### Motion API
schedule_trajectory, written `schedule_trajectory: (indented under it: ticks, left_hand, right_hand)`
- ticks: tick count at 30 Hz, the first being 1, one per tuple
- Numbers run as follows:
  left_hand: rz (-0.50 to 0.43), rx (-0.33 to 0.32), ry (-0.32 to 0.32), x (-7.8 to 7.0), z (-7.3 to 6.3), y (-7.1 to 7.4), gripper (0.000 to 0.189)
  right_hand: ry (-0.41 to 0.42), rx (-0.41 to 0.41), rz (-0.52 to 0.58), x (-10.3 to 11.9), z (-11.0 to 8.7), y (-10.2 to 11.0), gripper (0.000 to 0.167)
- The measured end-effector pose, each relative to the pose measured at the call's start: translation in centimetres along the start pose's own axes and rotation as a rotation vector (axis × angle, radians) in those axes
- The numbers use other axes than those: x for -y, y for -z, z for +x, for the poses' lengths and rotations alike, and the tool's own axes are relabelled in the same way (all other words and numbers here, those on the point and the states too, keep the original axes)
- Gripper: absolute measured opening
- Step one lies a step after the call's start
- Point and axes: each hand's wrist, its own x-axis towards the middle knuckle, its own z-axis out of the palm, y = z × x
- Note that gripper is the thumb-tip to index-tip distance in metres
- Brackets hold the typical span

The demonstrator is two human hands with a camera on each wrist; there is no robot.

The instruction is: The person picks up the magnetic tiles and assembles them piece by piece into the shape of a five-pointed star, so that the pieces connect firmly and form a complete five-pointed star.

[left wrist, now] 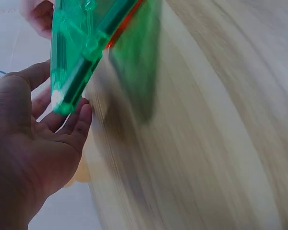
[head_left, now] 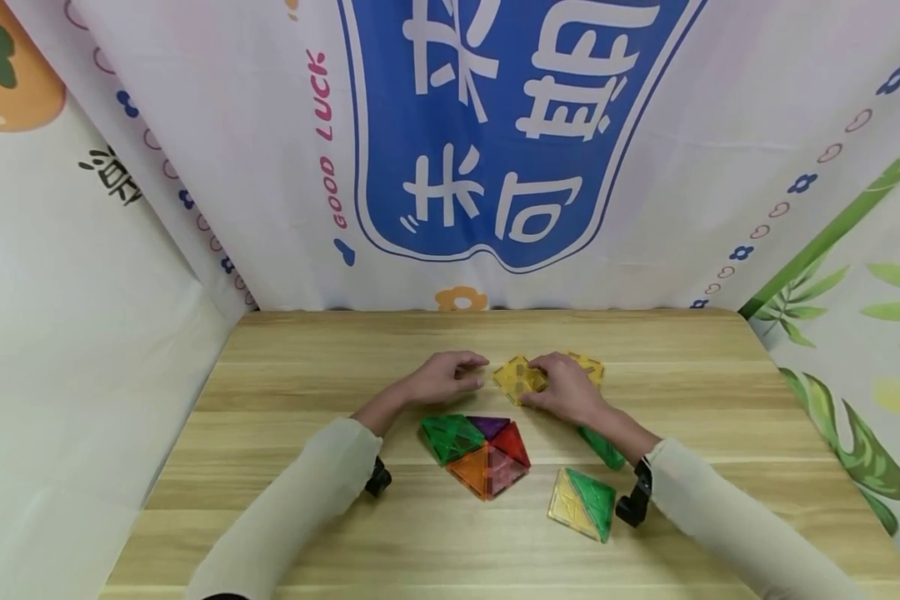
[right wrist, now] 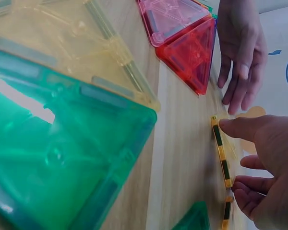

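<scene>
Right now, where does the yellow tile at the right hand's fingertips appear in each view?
Head: yellow tile below and right of centre, at the right hand.
Left wrist: not visible.
Right wrist: yellow tile below and right of centre, nearly edge-on.
Shared landmark: left hand, in all three.

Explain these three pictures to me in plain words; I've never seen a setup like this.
There is no machine: a person's bare left hand and right hand do the work. The wide picture comes from a camera worn on the head; the two close ones come from cameras on the wrists.

On the wooden table lie see-through coloured tiles: a multicoloured cluster, a yellow-and-green pair nearer the person, and a green tile partly behind the right forearm.

The right hand holds a yellow tile between thumb and fingers, with another yellow piece just beyond. The left hand is empty.
</scene>
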Motion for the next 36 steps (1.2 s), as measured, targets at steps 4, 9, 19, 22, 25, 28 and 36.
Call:
schedule_trajectory:
  ticks: [4,9,19,22,25,28,36]
  left_hand:
    - [0.014,0.039,0.0,-0.7,0.6,-0.3,0.043]
    - [-0.023,0.073,0.006,-1.0,0.8,-0.7,0.04]
    - [-0.065,-0.046,0.008,-0.6,0.7,-1.2,0.031]
    - [-0.078,-0.079,0.016,-0.5,0.8,-1.3,0.031]
    - [-0.079,-0.098,0.031,-0.5,0.7,-1.5,0.029]
    - [-0.09,-0.103,0.049,-0.4,0.8,-1.6,0.026]
    - [-0.154,-0.097,0.023,-0.2,0.1,-0.9,0.028]
  right_hand:
    - [-0.004,0.004,0.019,0.3,0.2,-0.3,0.06]
    - [0.028,-0.007,0.067,0.6,0.5,-0.6,0.059]
    - [0.087,-0.042,0.114,0.7,0.4,-1.6,0.059]
    - [0.111,-0.061,0.133,0.6,0.5,-1.8,0.059]
    - [0.11,-0.051,0.178,0.4,0.6,-1.9,0.055]
    - [0.07,-0.015,0.259,0.3,0.7,-1.9,0.046]
    - [-0.033,0.092,0.557,0.2,0.9,-1.1,0.033]
